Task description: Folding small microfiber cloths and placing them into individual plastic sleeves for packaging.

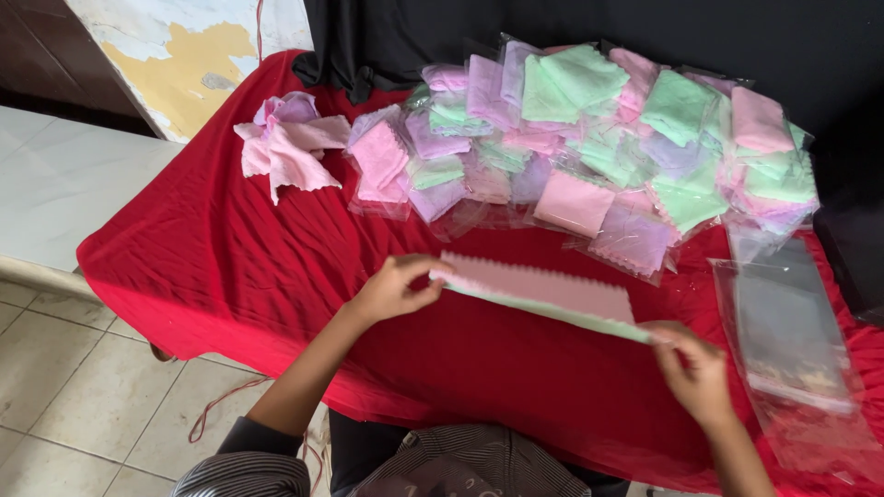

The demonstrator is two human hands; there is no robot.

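Left hand point(391, 287) and right hand point(697, 368) each pinch one end of a stack of pink and green cloths point(543, 294), stretched flat above the red bench point(230, 267). Step in hand: squaring the edges. Empty clear bags point(783, 322) lie right; packed cloths point(589, 138) far.

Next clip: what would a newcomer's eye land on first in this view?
First the bright red cloth covering the table, then the heap of pastel pink, green and lilac cloths in clear bags piled along its far edge. In front, the left hand and right hand hold a stack of pink and green cloths stretched between them, with empty clear bags lying at the right.
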